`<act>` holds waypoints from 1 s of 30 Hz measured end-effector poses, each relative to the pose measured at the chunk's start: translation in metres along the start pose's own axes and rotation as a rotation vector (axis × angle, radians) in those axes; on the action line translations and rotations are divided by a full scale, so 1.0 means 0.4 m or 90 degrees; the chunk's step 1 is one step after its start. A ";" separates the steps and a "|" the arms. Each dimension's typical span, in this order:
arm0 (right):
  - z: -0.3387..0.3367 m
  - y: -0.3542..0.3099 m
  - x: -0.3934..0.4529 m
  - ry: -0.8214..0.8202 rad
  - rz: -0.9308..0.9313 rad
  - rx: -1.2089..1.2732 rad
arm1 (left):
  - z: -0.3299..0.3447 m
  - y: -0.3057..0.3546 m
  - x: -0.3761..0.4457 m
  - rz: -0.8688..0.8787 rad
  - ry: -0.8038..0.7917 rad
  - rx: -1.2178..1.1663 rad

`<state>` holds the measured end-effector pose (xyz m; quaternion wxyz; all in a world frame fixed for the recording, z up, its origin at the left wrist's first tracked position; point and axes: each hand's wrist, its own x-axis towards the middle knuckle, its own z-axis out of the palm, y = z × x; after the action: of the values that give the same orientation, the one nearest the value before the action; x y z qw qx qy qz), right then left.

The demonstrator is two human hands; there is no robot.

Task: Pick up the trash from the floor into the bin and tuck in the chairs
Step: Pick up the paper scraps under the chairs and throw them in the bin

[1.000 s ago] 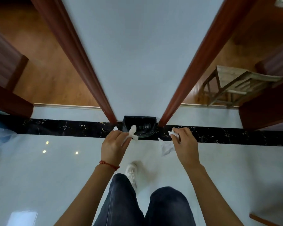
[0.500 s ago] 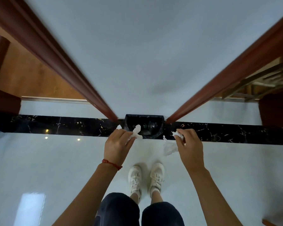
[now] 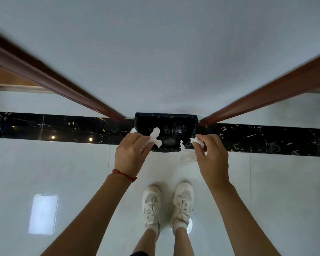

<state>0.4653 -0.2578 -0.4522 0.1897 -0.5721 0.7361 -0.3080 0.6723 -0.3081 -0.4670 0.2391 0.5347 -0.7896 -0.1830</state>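
A black bin (image 3: 174, 119) with a dark liner stands on the floor against the white wall, straight ahead of me. My left hand (image 3: 131, 156) is shut on a crumpled white tissue (image 3: 155, 138) held over the bin's near left rim. My right hand (image 3: 211, 156) is shut on another white tissue (image 3: 197, 141), just right of the bin's near edge. A thin white piece (image 3: 187, 156) hangs below the right hand, in front of the bin. No chair is in view.
Two red-brown wooden door frames (image 3: 63, 87) (image 3: 266, 95) run down to either side of the bin. A black marble strip (image 3: 54, 127) crosses the glossy white tile floor (image 3: 44, 172). My white sneakers (image 3: 166, 204) stand behind the bin.
I have stepped closer to the bin and both feet now stand together. Both hands keep their tissues and sit nearer the bin's opening. The chair at the right has left the view.
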 end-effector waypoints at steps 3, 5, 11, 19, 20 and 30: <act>0.082 0.055 -0.007 -0.005 0.005 0.008 | 0.080 -0.053 -0.005 -0.015 -0.011 0.003; 0.124 0.087 -0.007 -0.005 0.011 0.014 | 0.130 -0.080 -0.004 -0.032 -0.021 0.002; 0.196 0.140 -0.004 0.014 0.042 0.026 | 0.251 -0.131 0.010 -0.060 -0.044 -0.003; 0.232 0.170 -0.009 -0.006 0.062 0.014 | 0.309 -0.148 0.019 -0.091 -0.151 0.071; 0.235 0.171 -0.006 -0.003 0.063 0.016 | 0.304 -0.152 0.016 -0.083 -0.164 0.086; 0.336 0.152 0.074 0.041 0.035 0.043 | 0.190 -0.167 -0.086 -0.075 -0.085 0.136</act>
<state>0.4980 -0.3084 -0.5900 0.1933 -0.5349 0.7465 -0.3454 0.6902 -0.2978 -0.5718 0.1164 0.5892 -0.7860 -0.1467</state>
